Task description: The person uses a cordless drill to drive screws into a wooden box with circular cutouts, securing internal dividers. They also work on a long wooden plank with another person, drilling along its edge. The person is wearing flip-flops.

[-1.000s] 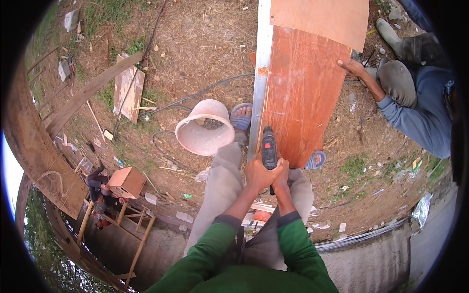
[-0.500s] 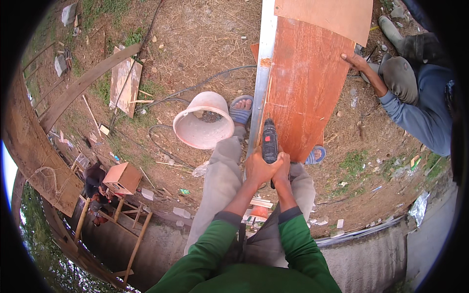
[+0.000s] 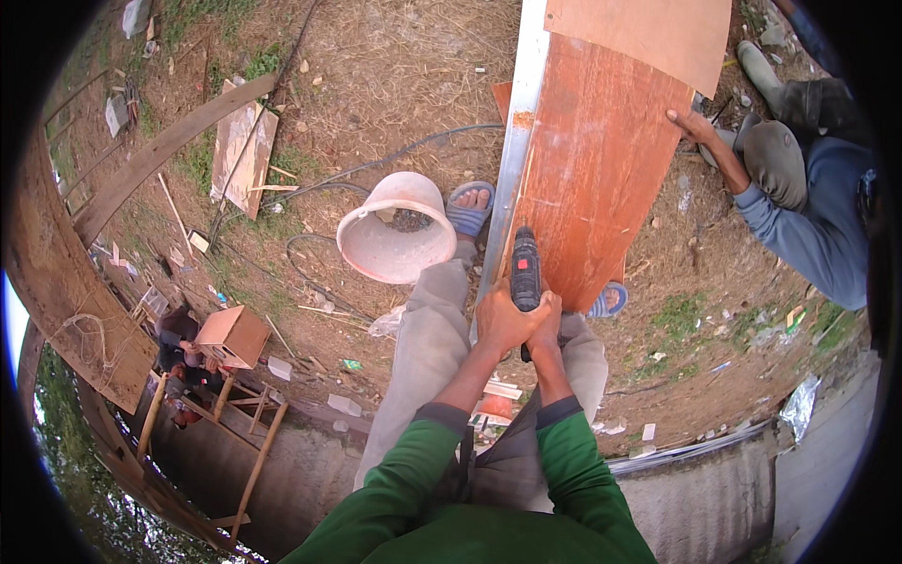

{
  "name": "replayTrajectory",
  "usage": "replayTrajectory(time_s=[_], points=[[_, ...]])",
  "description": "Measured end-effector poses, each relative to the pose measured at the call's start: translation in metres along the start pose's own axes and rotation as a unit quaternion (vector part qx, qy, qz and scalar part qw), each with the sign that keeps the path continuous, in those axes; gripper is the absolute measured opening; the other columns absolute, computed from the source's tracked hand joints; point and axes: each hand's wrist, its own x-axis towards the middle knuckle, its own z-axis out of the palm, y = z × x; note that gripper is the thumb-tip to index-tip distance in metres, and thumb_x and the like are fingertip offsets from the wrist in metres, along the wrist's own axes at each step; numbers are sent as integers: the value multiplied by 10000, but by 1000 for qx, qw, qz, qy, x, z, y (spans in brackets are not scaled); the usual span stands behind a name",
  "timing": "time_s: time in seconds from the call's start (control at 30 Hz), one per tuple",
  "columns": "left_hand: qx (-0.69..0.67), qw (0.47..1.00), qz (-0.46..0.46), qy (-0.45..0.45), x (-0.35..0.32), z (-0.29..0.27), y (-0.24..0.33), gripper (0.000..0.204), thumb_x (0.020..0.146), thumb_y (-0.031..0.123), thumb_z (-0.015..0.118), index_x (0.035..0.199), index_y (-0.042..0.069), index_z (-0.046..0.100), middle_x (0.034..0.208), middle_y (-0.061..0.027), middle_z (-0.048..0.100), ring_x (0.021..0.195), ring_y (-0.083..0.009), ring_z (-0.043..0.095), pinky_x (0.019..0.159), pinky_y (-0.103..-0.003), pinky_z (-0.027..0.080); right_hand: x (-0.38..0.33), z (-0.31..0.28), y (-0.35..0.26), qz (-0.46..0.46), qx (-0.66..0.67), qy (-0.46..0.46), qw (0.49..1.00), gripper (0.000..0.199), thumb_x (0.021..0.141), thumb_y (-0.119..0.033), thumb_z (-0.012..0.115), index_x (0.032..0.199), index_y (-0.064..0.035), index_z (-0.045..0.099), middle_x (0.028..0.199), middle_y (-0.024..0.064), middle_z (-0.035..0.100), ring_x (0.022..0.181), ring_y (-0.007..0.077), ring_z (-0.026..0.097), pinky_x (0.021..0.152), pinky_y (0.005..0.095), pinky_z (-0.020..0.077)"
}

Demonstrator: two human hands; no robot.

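here, the person's left hand (image 3: 503,320) and right hand (image 3: 547,324) sit pressed together, both clamped on a power drill (image 3: 524,268) just below the picture's centre. the drill is dark, almost black, with a short stubby body and a faint red mark near its upper end; it points toward twelve o'clock, its nose against the lower edge of a reddish-brown board (image 3: 597,188). the board is smooth, long and streaked, leaning away toward one o'clock, with a paler plywood sheet (image 3: 648,33) over its top. along its left edge runs a pale metal rail (image 3: 515,141). at ten o'clock from the drill lies a pinkish bucket (image 3: 395,240) on its side on the dirt ground (image 3: 395,75), beside a foot in a blue sandal (image 3: 468,209). at two o'clock a co-worker's hand (image 3: 692,127) rests on the board's right edge, the sleeve (image 3: 799,235) blue-grey.
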Motion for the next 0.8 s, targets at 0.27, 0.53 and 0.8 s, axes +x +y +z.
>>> replayTrajectory(time_s=[0.27,0.53,0.8], points=[[19,1000,-4,8,3,4,-2,526,783,461,890,1053,25,775,933,-224,782,889,-428,780,799,-506,601,7,7,7,39,17,-10,999,345,837,-209,739,715,29,522,725,264,627,670,343,648,646,484,486],[5,1000,9,18,5,2,1,518,780,465,892,1004,17,761,903,-230,774,864,-431,779,778,-512,600,7,-11,-39,11,-45,-18,999,315,871,-173,684,702,28,509,707,277,607,664,256,618,642,479,480],[0,1000,3,13,7,-1,6,514,792,473,887,996,19,760,923,-231,779,895,-431,778,807,-515,597,5,-10,-36,-44,-95,15,994,290,887,-157,657,724,35,514,694,260,594,677,187,562,626,476,462]])
